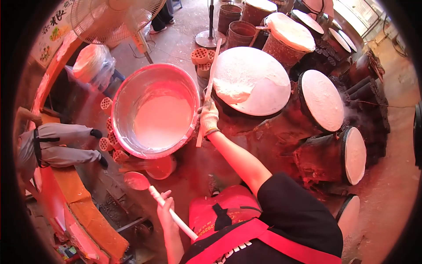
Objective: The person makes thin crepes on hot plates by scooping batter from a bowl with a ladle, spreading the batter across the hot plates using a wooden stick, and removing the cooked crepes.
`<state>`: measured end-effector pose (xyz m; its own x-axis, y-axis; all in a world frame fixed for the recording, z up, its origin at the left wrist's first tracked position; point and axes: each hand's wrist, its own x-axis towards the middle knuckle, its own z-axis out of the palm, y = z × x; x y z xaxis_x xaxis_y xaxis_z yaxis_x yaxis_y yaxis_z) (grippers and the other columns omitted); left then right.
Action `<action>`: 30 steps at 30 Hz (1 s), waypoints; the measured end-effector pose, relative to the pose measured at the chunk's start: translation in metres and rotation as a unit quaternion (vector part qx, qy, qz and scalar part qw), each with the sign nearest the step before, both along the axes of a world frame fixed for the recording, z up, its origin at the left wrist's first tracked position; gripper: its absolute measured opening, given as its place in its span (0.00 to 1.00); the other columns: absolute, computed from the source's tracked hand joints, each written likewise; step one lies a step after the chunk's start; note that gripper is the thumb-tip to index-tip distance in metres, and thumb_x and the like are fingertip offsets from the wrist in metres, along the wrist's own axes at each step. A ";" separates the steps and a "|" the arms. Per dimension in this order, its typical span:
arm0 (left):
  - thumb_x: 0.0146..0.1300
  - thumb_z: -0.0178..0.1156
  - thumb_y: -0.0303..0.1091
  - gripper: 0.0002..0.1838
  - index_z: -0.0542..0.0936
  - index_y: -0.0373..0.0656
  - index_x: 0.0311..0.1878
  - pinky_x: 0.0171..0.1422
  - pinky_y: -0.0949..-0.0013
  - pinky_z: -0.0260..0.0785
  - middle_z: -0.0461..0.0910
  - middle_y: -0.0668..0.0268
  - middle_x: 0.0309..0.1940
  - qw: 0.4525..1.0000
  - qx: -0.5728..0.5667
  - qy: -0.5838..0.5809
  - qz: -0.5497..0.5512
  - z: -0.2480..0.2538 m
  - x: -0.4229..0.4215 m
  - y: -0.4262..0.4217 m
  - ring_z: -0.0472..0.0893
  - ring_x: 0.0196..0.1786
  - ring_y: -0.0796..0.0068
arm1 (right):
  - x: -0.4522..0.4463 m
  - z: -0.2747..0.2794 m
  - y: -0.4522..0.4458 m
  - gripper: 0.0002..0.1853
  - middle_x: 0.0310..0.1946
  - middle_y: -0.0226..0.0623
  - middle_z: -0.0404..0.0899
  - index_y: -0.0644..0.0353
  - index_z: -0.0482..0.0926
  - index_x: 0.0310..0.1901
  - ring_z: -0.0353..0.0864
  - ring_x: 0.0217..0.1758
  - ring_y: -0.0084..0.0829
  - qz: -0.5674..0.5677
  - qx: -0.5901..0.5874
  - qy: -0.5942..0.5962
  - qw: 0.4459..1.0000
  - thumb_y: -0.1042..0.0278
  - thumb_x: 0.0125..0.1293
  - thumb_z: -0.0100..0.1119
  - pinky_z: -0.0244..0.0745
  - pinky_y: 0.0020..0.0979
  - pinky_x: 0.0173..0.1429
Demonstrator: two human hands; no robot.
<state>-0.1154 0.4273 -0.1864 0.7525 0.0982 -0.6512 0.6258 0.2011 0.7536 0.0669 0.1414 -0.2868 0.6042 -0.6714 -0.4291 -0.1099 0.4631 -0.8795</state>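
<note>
My left hand (166, 216) is closed around the pale handle of a ladle (136, 181), whose bowl points up and to the left. In a knitted glove, my right hand (208, 116) grips a long flat wooden stick (213, 70). The stick's far part extends along the left edge of a round griddle (272, 97), which is partly coated with a pale layer, thicker at the lower left. Left of the gloved hand stands a large metal basin (125, 104) holding pale, smooth batter (162, 121).
Several round griddles on drum stoves curve along the right, including a coated griddle (323, 100). Perforated coal briquettes (200, 56) stand behind the basin. A fan (116, 20) is at the upper left. Another person in grey trousers (66, 145) is at the left by an orange-brown bench (74, 189).
</note>
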 end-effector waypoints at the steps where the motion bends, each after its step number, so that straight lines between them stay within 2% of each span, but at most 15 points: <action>1: 0.59 0.54 0.24 0.20 0.70 0.40 0.56 0.58 0.78 0.61 0.71 0.68 0.53 1.000 0.002 0.005 -0.002 -0.001 -0.001 0.006 0.69 0.54 0.82 | -0.015 0.003 0.004 0.16 0.15 0.27 0.66 0.52 0.69 0.51 0.62 0.09 0.22 -0.023 0.076 -0.048 0.996 0.52 0.71 0.42 0.59 0.27 0.11; 2: 0.59 0.54 0.24 0.20 0.70 0.40 0.56 0.58 0.78 0.61 0.71 0.68 0.53 1.000 -0.002 0.008 0.000 -0.002 -0.002 0.010 0.69 0.54 0.82 | -0.032 0.007 0.008 0.17 0.15 0.26 0.66 0.49 0.67 0.56 0.62 0.09 0.22 -0.045 0.152 -0.098 0.983 0.52 0.71 0.41 0.59 0.27 0.10; 3: 0.60 0.54 0.24 0.19 0.70 0.41 0.56 0.58 0.78 0.61 0.71 0.69 0.53 1.000 -0.002 0.010 -0.003 -0.003 -0.001 0.011 0.69 0.54 0.83 | -0.053 0.020 0.011 0.21 0.16 0.24 0.65 0.44 0.64 0.59 0.61 0.11 0.17 -0.019 0.048 -0.036 0.998 0.47 0.69 0.46 0.57 0.22 0.12; 4: 0.60 0.54 0.25 0.19 0.70 0.41 0.56 0.58 0.78 0.60 0.71 0.70 0.53 1.000 -0.003 0.014 -0.006 -0.003 -0.001 0.013 0.69 0.53 0.83 | -0.075 0.028 0.010 0.22 0.18 0.24 0.66 0.44 0.63 0.61 0.60 0.11 0.17 -0.034 0.071 -0.036 0.996 0.48 0.69 0.46 0.56 0.21 0.13; 5: 0.60 0.55 0.27 0.16 0.73 0.47 0.53 0.61 0.74 0.59 0.73 0.75 0.51 1.000 -0.007 0.003 -0.019 -0.010 -0.001 0.015 0.68 0.53 0.86 | -0.097 0.034 0.005 0.22 0.18 0.24 0.66 0.43 0.62 0.61 0.60 0.12 0.17 -0.033 0.083 -0.044 0.995 0.48 0.69 0.47 0.56 0.21 0.13; 9: 0.59 0.56 0.27 0.17 0.74 0.46 0.53 0.59 0.77 0.60 0.73 0.76 0.51 0.998 -0.016 -0.002 -0.065 -0.014 0.008 0.008 0.70 0.50 0.88 | -0.164 0.042 -0.029 0.21 0.20 0.26 0.68 0.42 0.63 0.60 0.60 0.12 0.17 -0.020 0.053 -0.042 0.997 0.50 0.69 0.48 0.56 0.21 0.13; 12: 0.60 0.56 0.27 0.17 0.74 0.46 0.53 0.58 0.78 0.60 0.73 0.76 0.50 0.997 -0.016 -0.023 -0.066 -0.009 0.012 -0.006 0.70 0.49 0.88 | -0.173 0.047 -0.056 0.20 0.19 0.25 0.66 0.38 0.61 0.62 0.59 0.11 0.16 -0.079 0.072 -0.016 0.994 0.51 0.70 0.45 0.55 0.20 0.13; 13: 0.59 0.55 0.23 0.18 0.71 0.40 0.54 0.55 0.79 0.61 0.74 0.67 0.51 0.998 -0.025 -0.035 -0.049 -0.007 0.014 -0.012 0.71 0.49 0.84 | -0.168 0.047 -0.058 0.13 0.19 0.27 0.68 0.40 0.67 0.51 0.60 0.11 0.19 -0.116 0.092 -0.077 0.986 0.51 0.68 0.50 0.54 0.21 0.13; 15: 0.59 0.55 0.23 0.18 0.71 0.40 0.54 0.56 0.79 0.61 0.74 0.66 0.51 0.997 -0.022 -0.040 -0.056 -0.007 0.014 -0.023 0.71 0.49 0.83 | -0.141 0.048 -0.049 0.13 0.19 0.29 0.69 0.43 0.67 0.43 0.61 0.12 0.20 -0.122 0.131 -0.129 0.975 0.47 0.66 0.52 0.55 0.23 0.13; 16: 0.59 0.55 0.23 0.18 0.70 0.39 0.54 0.56 0.78 0.61 0.74 0.66 0.51 0.997 -0.021 -0.045 -0.062 -0.006 0.015 -0.029 0.71 0.50 0.83 | -0.130 0.063 -0.040 0.15 0.20 0.29 0.70 0.46 0.66 0.41 0.62 0.12 0.21 -0.087 0.128 -0.085 0.984 0.46 0.65 0.52 0.56 0.23 0.13; 18: 0.60 0.55 0.23 0.19 0.70 0.38 0.55 0.57 0.78 0.62 0.74 0.66 0.52 0.996 -0.018 -0.043 -0.079 0.000 0.017 -0.043 0.71 0.50 0.83 | -0.122 0.039 -0.034 0.15 0.19 0.28 0.70 0.46 0.68 0.47 0.62 0.12 0.20 0.089 0.061 0.002 0.994 0.47 0.66 0.51 0.56 0.24 0.14; 21: 0.61 0.57 0.28 0.16 0.75 0.44 0.53 0.56 0.82 0.62 0.73 0.75 0.49 0.992 -0.021 -0.057 -0.108 0.006 0.018 -0.061 0.71 0.49 0.88 | -0.163 0.036 -0.043 0.24 0.18 0.25 0.68 0.41 0.63 0.63 0.61 0.12 0.18 0.115 0.101 -0.043 0.987 0.47 0.68 0.49 0.55 0.23 0.13; 26: 0.61 0.57 0.28 0.15 0.75 0.44 0.52 0.54 0.80 0.63 0.74 0.75 0.49 0.992 0.014 -0.058 -0.113 0.011 0.009 -0.094 0.71 0.49 0.88 | -0.242 0.041 -0.118 0.18 0.20 0.27 0.70 0.44 0.65 0.55 0.60 0.11 0.17 0.071 0.103 -0.045 0.991 0.49 0.68 0.50 0.53 0.20 0.12; 28: 0.61 0.58 0.29 0.15 0.76 0.44 0.51 0.53 0.80 0.64 0.74 0.75 0.48 0.992 0.025 -0.046 -0.112 0.012 0.004 -0.111 0.72 0.49 0.88 | -0.241 0.048 -0.142 0.20 0.20 0.28 0.68 0.41 0.63 0.59 0.60 0.12 0.17 0.036 0.132 -0.033 0.990 0.50 0.69 0.48 0.55 0.21 0.13; 30: 0.61 0.58 0.29 0.14 0.76 0.45 0.51 0.52 0.79 0.65 0.75 0.74 0.48 0.990 0.020 -0.054 -0.131 0.008 -0.002 -0.125 0.72 0.48 0.87 | -0.224 0.047 -0.143 0.16 0.20 0.28 0.69 0.45 0.66 0.53 0.60 0.12 0.18 0.015 0.131 -0.099 0.986 0.50 0.69 0.47 0.55 0.21 0.13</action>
